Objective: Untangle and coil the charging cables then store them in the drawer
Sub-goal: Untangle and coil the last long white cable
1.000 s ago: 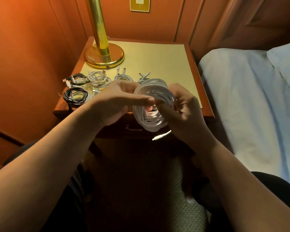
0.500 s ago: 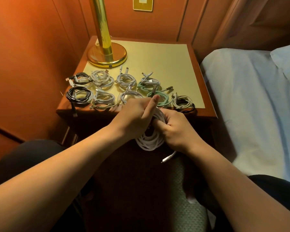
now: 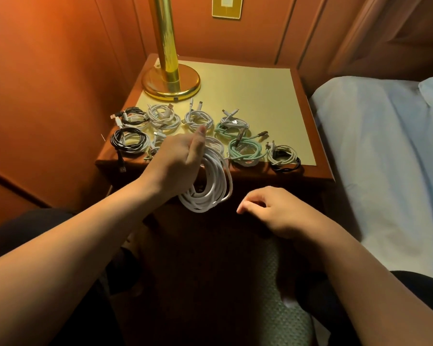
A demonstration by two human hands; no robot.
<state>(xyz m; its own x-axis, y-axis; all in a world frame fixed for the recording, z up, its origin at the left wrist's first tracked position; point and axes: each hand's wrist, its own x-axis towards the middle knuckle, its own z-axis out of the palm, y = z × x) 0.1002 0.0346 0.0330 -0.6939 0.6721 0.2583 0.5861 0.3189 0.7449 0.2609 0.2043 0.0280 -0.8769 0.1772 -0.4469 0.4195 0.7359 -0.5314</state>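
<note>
My left hand (image 3: 179, 161) grips a thick white coiled cable (image 3: 210, 186), which hangs from it in front of the nightstand's front edge. My right hand (image 3: 273, 211) hovers lower right of the coil, fingers loosely curled, holding nothing. Several coiled cables lie in two rows on the nightstand (image 3: 260, 101): a black one (image 3: 128, 142), white ones (image 3: 164, 117), mint-green ones (image 3: 245, 151) and a white-and-black one (image 3: 284, 157). The drawer front below is in dark shadow and hard to make out.
A brass lamp base (image 3: 171, 83) stands at the nightstand's back left. Wood-panelled wall runs along the left and back. A bed with a pale sheet (image 3: 385, 158) borders the right. My dark-clad legs and carpet (image 3: 283, 315) are below.
My right hand has let go of the white coil and dropped down to the right. My left hand alone now holds the coil, shifted left toward the nightstand's front edge.
</note>
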